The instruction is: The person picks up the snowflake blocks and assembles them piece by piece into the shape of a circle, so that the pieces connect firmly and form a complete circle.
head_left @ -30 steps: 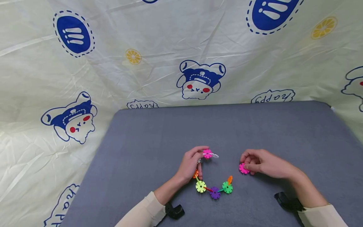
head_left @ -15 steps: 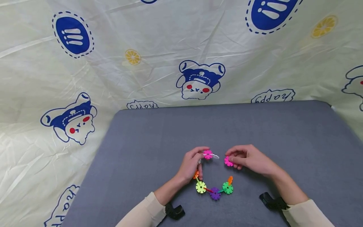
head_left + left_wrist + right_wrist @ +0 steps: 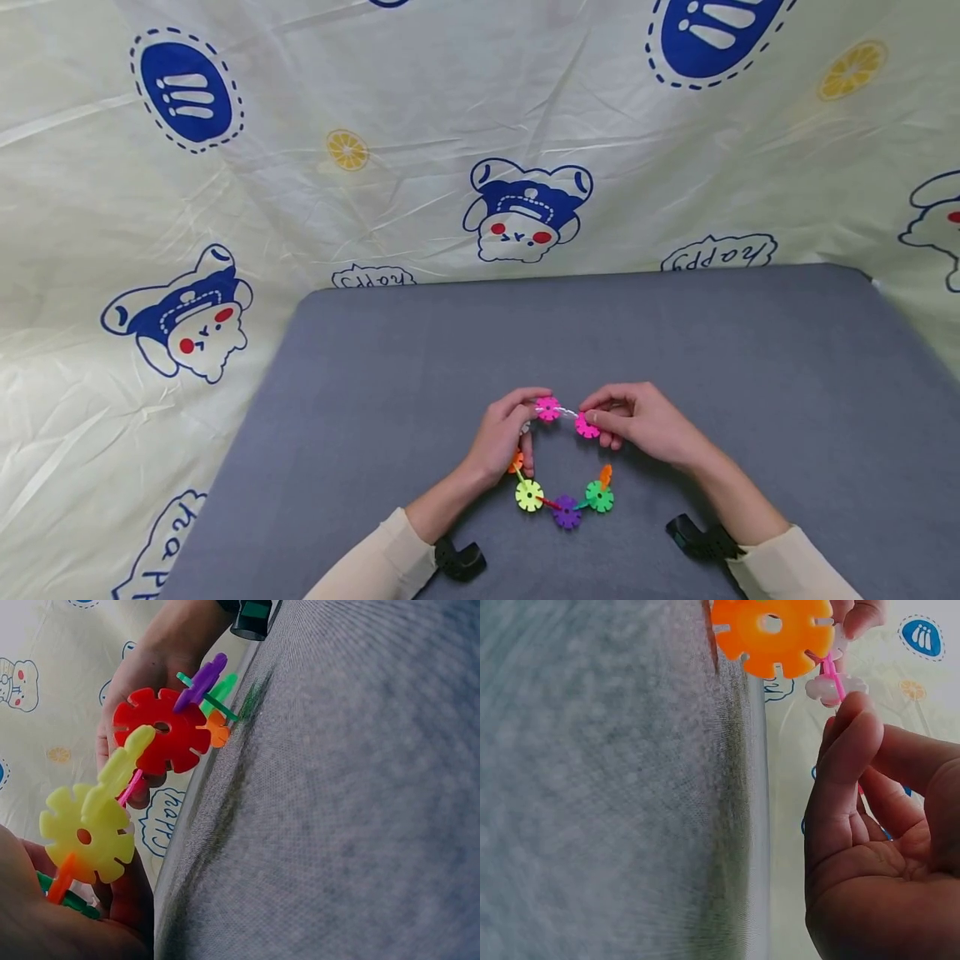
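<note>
A curved chain of toy snowflake discs [image 3: 566,510] lies on the grey table [image 3: 420,358], with yellow-green, purple, green and orange pieces. My left hand [image 3: 536,406] pinches the chain's far end at a pink disc [image 3: 548,408], which carries a small white piece [image 3: 567,412]. My right hand [image 3: 592,422] pinches a second pink disc [image 3: 587,427] right against that white piece. The left wrist view shows a yellow disc [image 3: 86,832] and a red disc [image 3: 161,739] close up. In the right wrist view, an orange disc [image 3: 771,630] stands above my right fingers [image 3: 855,765].
The grey table's far edge meets a cream cloth [image 3: 225,208] printed with blue cartoon figures, which also hangs down its left side. Black wrist straps [image 3: 459,560] sit at both of my cuffs near the front edge.
My right hand has carried the loose pink disc leftward from the table's right part up to the white piece at the chain's end. My left hand and the chain have stayed still.
</note>
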`<state>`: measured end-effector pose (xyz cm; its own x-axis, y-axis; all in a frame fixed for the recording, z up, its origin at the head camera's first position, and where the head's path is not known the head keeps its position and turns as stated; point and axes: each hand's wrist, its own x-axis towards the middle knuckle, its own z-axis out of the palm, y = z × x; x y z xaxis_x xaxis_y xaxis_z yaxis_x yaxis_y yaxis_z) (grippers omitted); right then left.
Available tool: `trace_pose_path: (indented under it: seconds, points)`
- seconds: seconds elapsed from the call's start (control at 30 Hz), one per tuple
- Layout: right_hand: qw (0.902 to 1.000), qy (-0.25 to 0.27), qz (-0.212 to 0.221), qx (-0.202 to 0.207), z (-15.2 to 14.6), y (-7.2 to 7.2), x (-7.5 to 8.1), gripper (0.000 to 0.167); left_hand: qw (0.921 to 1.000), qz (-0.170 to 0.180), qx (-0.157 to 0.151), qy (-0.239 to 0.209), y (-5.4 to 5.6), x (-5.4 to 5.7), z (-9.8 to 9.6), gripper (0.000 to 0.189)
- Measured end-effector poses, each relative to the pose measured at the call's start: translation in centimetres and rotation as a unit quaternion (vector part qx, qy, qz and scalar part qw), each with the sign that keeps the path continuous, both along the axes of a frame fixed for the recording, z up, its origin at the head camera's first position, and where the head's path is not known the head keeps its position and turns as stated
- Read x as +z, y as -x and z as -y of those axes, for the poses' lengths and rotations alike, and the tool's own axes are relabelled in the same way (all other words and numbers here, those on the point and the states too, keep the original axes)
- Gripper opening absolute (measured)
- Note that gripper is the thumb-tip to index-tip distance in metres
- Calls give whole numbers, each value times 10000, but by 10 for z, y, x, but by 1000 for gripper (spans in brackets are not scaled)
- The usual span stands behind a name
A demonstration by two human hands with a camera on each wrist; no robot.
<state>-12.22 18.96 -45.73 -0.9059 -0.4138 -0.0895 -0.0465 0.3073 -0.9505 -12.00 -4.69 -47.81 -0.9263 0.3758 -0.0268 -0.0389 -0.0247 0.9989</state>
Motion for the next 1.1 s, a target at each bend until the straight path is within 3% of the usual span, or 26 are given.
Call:
trace_pose_path:
  seconds: [0.27, 0.6, 0.8, 1.1]
  points:
    - [10000, -5, -32, 16, 6, -5, 2, 21, 9996, -35, -264, 39, -8, 19, 2, 34]
    - [9992, 13, -97, -389, 11, -9, 0, 17, 9992, 192, -351, -83, -3, -1, 2, 35]
    - [9990, -69, -186, -406, 15, -11, 2, 15, 9993, 121, -339, -131, -4, 2, 1, 35]
    - [9983, -153, -172, -543, 14, -10, 6, 23, 9995, 101, -32, -307, -2, 5, -3, 34]
